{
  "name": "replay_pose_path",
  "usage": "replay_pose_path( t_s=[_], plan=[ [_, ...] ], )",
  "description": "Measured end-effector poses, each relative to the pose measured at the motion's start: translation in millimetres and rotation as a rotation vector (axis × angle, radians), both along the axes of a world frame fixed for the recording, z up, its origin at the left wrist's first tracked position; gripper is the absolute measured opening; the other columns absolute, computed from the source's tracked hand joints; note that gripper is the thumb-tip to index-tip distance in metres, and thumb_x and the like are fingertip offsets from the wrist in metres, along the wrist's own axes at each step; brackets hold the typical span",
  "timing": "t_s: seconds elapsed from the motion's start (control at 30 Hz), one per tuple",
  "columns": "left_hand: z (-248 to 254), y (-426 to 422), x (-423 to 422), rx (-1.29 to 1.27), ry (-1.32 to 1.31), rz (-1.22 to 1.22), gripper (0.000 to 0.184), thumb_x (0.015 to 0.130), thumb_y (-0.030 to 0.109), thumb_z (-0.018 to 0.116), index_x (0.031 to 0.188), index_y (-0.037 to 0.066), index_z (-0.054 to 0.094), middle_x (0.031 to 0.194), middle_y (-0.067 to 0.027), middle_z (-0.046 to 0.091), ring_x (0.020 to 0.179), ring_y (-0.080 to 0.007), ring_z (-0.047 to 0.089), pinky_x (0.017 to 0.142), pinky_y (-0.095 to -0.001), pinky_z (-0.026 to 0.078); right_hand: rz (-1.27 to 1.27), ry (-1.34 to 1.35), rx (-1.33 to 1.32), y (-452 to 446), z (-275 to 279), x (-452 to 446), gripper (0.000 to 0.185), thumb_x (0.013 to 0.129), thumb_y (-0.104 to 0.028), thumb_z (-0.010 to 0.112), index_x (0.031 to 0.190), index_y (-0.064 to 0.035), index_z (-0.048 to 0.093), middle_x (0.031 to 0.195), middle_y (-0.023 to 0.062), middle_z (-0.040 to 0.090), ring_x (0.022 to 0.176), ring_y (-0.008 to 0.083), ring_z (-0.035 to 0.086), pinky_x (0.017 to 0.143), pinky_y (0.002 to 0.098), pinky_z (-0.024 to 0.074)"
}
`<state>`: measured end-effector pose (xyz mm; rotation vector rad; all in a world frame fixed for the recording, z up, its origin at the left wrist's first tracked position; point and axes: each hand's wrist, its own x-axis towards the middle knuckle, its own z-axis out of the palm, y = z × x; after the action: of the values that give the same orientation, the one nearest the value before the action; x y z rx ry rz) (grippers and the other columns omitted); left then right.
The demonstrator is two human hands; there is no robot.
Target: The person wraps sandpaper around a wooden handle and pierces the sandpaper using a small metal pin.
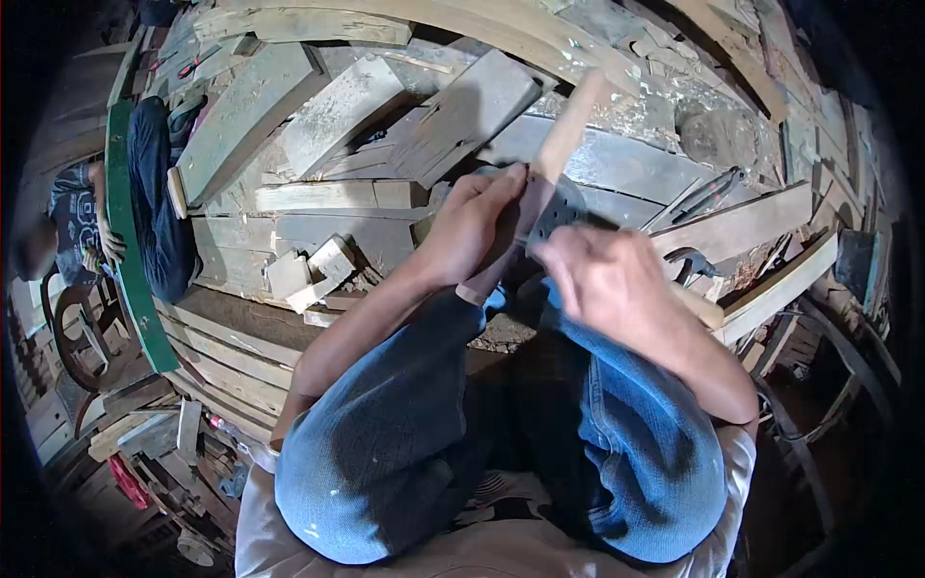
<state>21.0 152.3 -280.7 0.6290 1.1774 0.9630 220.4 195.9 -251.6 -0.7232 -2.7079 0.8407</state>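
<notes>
My left hand (474, 223) is wrapped round a long, narrow piece of wood (570, 127), which slants up and away to the right. Close by on the right, my right hand (599, 265) is smeared by motion, its fingers curled near the wood's lower part. What it holds, if anything, cannot be made out. Between the hands and just beyond them shows a dark, perforated piece (561, 210), partly hidden by the fingers. Both hands are above my bent knees in blue jeans (385, 424).
Wooden blocks (342, 114) and boards lie beyond my hands. A hammer (696, 260) and dark tools (708, 196) rest at the right. At the far left, another person (72, 217) is beside a green board (130, 241).
</notes>
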Motion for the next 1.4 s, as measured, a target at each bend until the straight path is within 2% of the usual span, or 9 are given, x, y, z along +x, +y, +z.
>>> replay_pose_path(
  t_s=[0.1,0.2,0.33,0.67,0.8,0.87,1.03,1.13,1.4],
  plan=[
    [26,3,-1,-0.229,-0.070,-0.007,0.038,0.109,0.031,0.043,0.092,0.005,0.064,0.075,0.0026,0.059,0.066,-0.0050,0.051,0.060,-0.0246,0.040,-0.182,-0.041,0.030,20,6,-4,0.031,0.101,-0.017,0.058,0.076,0.0003,0.060,0.058,0.0144,0.061,0.046,0.0278,0.063,0.043,0.0389,0.0533],
    [9,1,6,-0.048,0.031,0.014,0.039,0.109,0.034,0.043,0.092,0.005,0.064,0.071,0.0020,0.058,0.061,-0.0063,0.051,0.055,-0.0250,0.040,0.025,0.010,-0.035,-3,11,-4,0.021,0.099,-0.013,0.058,0.084,-0.0002,0.061,0.059,0.0175,0.060,0.049,0.0324,0.065,0.046,0.0409,0.0538],
    [20,1,1,-0.188,-0.010,-0.013,0.040,0.109,0.035,0.044,0.093,0.006,0.066,0.073,0.0029,0.058,0.063,-0.0051,0.049,0.057,-0.0249,0.038,-0.184,-0.063,-0.037,16,7,-2,0.026,0.099,-0.016,0.059,0.079,0.0005,0.061,0.059,0.0165,0.061,0.047,0.0295,0.064,0.045,0.0419,0.0531],
    [-10,-1,9,0.038,0.009,0.084,0.042,0.109,0.035,0.044,0.090,0.005,0.066,0.067,0.0013,0.058,0.057,-0.0070,0.051,0.053,-0.0264,0.041,0.014,0.041,-0.097,-2,1,0,0.024,0.099,-0.013,0.060,0.080,0.0004,0.064,0.062,0.0141,0.063,0.047,0.0260,0.064,0.044,0.0383,0.0538],
    [11,2,1,-0.246,-0.033,-0.059,0.039,0.109,0.031,0.043,0.090,0.005,0.065,0.075,0.0053,0.056,0.069,-0.0036,0.046,0.062,-0.0236,0.038,-0.179,-0.013,-0.030,12,5,-6,0.027,0.100,-0.016,0.060,0.081,0.0026,0.064,0.059,0.0133,0.062,0.047,0.0269,0.064,0.043,0.0392,0.0538],
    [-18,-6,6,0.037,0.048,-0.023,0.040,0.109,0.034,0.044,0.091,0.005,0.065,0.073,0.0038,0.057,0.063,-0.0042,0.049,0.056,-0.0238,0.039,-0.025,0.069,-0.010,-3,3,-5,0.030,0.102,-0.019,0.058,0.081,0.0021,0.062,0.058,0.0128,0.061,0.047,0.0275,0.064,0.044,0.0392,0.0538],
    [0,-2,1,-0.176,-0.034,-0.055,0.038,0.109,0.031,0.044,0.093,0.004,0.065,0.072,0.0043,0.056,0.064,-0.0042,0.048,0.057,-0.0238,0.038,-0.079,0.007,-0.055,4,6,-5,0.026,0.098,-0.016,0.062,0.081,0.0038,0.062,0.059,0.0157,0.062,0.046,0.0284,0.065,0.042,0.0392,0.0529],
    [0,1,8,0.045,-0.021,0.075,0.038,0.109,0.032,0.045,0.095,0.004,0.066,0.071,0.0031,0.058,0.061,-0.0049,0.049,0.055,-0.0245,0.039,-0.071,0.008,-0.005,9,5,-6,0.028,0.099,-0.016,0.061,0.079,0.0034,0.062,0.060,0.0160,0.063,0.046,0.0302,0.065,0.044,0.0413,0.0534],
    [20,0,-3,-0.278,-0.016,-0.109,0.038,0.109,0.029,0.044,0.097,0.001,0.066,0.080,0.0037,0.059,0.072,-0.0039,0.048,0.064,-0.0240,0.039,-0.121,-0.050,-0.038,9,6,-4,0.028,0.100,-0.018,0.059,0.081,0.0025,0.063,0.058,0.0151,0.062,0.049,0.0301,0.065,0.045,0.0412,0.0538]
  ],
)
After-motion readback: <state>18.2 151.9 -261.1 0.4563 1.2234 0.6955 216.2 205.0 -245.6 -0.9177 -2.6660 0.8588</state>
